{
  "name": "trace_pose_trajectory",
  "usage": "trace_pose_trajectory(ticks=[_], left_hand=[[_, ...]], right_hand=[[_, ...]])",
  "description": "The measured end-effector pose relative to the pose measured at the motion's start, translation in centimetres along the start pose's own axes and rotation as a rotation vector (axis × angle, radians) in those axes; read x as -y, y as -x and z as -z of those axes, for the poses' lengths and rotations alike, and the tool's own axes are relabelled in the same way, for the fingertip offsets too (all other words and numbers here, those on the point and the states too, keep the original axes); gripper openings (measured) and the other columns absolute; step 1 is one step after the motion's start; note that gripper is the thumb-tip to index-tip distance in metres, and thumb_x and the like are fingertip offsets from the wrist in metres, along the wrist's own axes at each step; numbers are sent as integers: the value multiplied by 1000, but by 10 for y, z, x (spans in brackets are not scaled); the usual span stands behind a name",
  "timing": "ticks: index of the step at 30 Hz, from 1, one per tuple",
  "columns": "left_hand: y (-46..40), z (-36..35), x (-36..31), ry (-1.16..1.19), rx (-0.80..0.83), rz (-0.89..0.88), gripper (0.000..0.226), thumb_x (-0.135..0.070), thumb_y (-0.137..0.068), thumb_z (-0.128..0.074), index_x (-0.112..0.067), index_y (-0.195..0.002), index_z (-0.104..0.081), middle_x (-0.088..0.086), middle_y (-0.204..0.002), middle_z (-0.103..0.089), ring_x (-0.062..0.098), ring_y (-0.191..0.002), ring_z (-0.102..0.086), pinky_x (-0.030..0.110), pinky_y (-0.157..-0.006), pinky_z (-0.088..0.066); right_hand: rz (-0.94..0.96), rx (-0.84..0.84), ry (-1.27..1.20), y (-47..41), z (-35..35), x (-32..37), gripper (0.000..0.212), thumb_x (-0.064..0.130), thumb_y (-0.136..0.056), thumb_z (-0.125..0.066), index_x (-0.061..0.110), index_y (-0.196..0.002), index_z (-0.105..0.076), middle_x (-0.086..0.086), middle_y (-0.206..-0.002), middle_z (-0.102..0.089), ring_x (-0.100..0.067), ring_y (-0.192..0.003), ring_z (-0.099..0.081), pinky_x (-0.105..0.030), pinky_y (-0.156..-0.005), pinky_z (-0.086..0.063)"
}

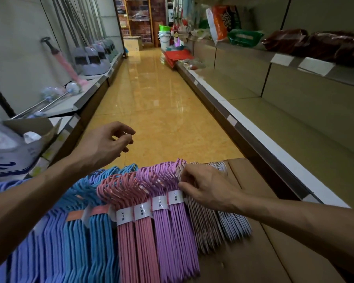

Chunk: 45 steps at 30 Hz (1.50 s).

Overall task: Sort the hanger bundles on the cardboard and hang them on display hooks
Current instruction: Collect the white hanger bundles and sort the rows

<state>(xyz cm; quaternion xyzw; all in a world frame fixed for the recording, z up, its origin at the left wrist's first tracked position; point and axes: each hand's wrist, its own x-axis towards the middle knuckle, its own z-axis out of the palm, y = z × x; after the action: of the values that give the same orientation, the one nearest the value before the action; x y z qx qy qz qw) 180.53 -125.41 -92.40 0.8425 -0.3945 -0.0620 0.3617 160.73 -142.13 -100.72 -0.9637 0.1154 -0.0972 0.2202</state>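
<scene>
Bundles of hangers lie side by side on brown cardboard (251, 252), hooks pointing away from me. From left to right they are periwinkle (41, 237), blue (98, 231), pink (135, 237), purple (176, 231), pale pink (204, 227) and white-grey (233, 223), most wrapped with a white paper band. My right hand (206, 186) rests on the necks of the pale pink and white-grey bundles, fingers curled onto them. My left hand (108, 144) hovers above the floor beyond the blue bundle, fingers loosely curled, holding nothing.
A shop aisle with a glossy yellow floor (157, 99) runs ahead. Low shelves on the left hold brooms and dustpans (92, 60) and a cardboard box of packets (18, 144). The right shelving (294, 111) is mostly bare, with bagged goods on top. No display hooks are plainly visible.
</scene>
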Motion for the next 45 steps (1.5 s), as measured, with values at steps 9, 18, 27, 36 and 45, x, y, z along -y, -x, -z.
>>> trace_pose_trajectory(ticks=[9,18,27,36,45], left_hand=[[-22,-43,-19,40,72,-42,19,-23,-101,-51,-23,-115,-64,-7,-99,-70,11,-88,-70,36,-78,-58],[-51,-118,-52,30,257,-133,22,-27,-100,-53,-21,-117,-65,-5,-103,-70,12,-98,-65,36,-87,-54],[-77,-180,-60,-159,557,-207,40,-27,-95,-61,-20,-133,-52,1,-128,-59,14,-102,-62,26,-82,-55],[-87,-213,-51,-388,514,-477,40,-14,-91,-67,-18,-129,-56,3,-122,-62,12,-94,-55,20,-73,-45],[-90,-224,-55,-316,394,-548,29,-19,-90,-68,-19,-119,-66,3,-116,-65,9,-87,-52,23,-72,-42]], right_hand=[[-126,-62,-21,17,10,-43,14,40,-97,-54,26,-94,-54,9,-91,-59,-9,-85,-56,-39,-81,-54],[-429,-13,-24,49,5,-113,32,51,-95,-55,26,-115,-48,7,-103,-56,-10,-90,-56,-39,-83,-55],[-644,99,-113,50,-19,-151,79,54,-88,-65,15,-149,-33,-5,-149,-44,-20,-131,-48,-41,-107,-46],[-740,116,-422,32,-57,-166,101,55,-75,-78,20,-153,-24,-4,-149,-45,-23,-130,-49,-42,-105,-48],[-749,4,-576,16,-74,-166,91,40,-70,-87,20,-140,-32,5,-118,-57,-15,-107,-60,-38,-93,-55]])
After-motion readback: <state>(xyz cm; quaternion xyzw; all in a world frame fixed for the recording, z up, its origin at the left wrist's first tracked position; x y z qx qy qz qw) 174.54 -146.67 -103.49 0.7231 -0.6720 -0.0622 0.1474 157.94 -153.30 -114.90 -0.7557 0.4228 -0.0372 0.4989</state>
